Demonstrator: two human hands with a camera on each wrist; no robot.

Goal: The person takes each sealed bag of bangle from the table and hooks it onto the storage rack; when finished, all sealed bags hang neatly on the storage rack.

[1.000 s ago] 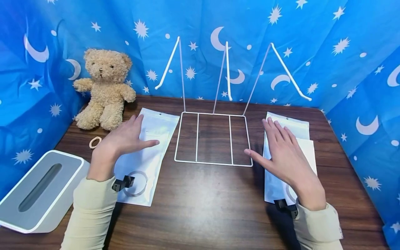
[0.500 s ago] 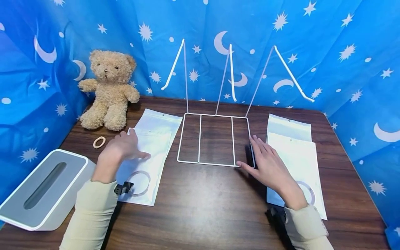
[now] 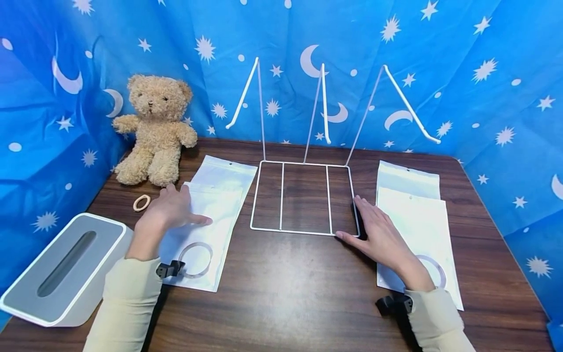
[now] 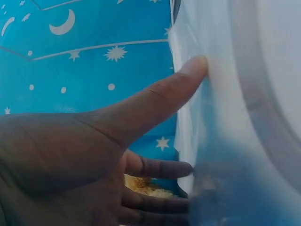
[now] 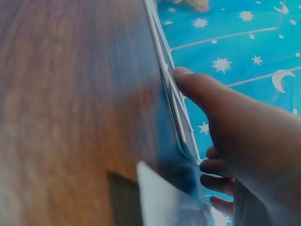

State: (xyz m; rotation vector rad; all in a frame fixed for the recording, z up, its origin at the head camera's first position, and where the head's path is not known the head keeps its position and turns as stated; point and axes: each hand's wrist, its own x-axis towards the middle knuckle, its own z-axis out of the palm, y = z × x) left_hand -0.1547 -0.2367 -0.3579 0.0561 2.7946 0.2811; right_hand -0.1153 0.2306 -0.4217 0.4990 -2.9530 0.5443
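My left hand (image 3: 169,210) rests its thumb and fingertips on the upper part of a white zip-top pouch (image 3: 220,210) with a ring-shaped mark. That pouch overlaps a second pouch (image 3: 230,171) behind it. In the left wrist view, the thumb (image 4: 160,92) and spread fingers meet the pouch surface (image 4: 244,155). A white wire rack (image 3: 303,232) with three upright prongs stands at the table's middle. My right hand (image 3: 382,239) has its thumb at the front bar and its fingers along the right bar, around the front-right corner. Two more pouches (image 3: 415,215) lie overlapped beside it, partly under that forearm.
A teddy bear (image 3: 156,127) sits at the back left. Nearer are a small wooden ring (image 3: 141,203) and a grey-topped tissue box (image 3: 66,264). A blue star-and-moon curtain (image 3: 352,34) hangs behind the brown table (image 3: 286,288).
My right hand has moved left from over the right pouches to the rack's corner. My left hand has drawn back and down onto the left pouch. The last half second shows little movement.
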